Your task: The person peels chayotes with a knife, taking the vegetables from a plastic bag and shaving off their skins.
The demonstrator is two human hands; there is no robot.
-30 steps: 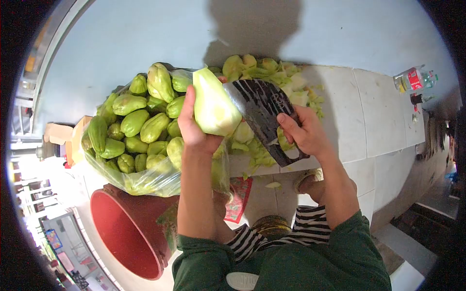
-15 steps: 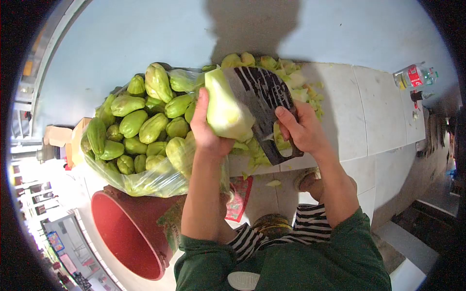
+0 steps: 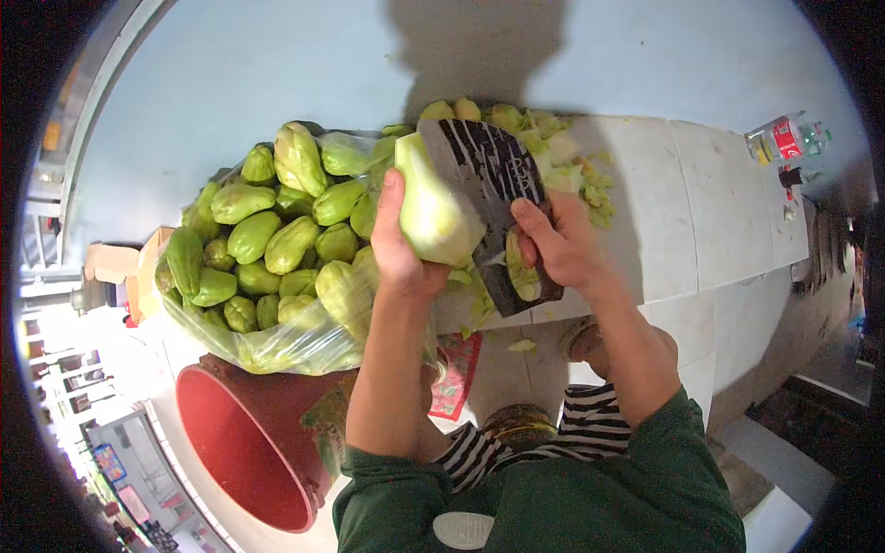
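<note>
My left hand (image 3: 406,249) is wrapped round a peeled, pale green chayote (image 3: 431,217), thumb up along its left side and the narrow end pointing up. My right hand (image 3: 564,241) grips a broad, dark cleaver (image 3: 479,175) with pale streaks on its face. The blade's left edge lies against the right side of the chayote, and the loop-shaped handle end points down. Beside my left arm, a clear plastic bag (image 3: 277,352) holds several unpeeled chayotes (image 3: 253,237). Green peelings (image 3: 597,198) lie behind and below the cleaver.
A white tiled ledge (image 3: 728,203) runs along the pale wall (image 3: 249,74). A plastic bottle (image 3: 784,141) lies at its far right. Below the bag, a red bucket (image 3: 249,452) rests on its side. A cardboard box (image 3: 152,272) stands at left.
The cleaver has shifted slightly left and up along the chayote, with my right hand moving along. The chayote has turned a little in my left hand.
</note>
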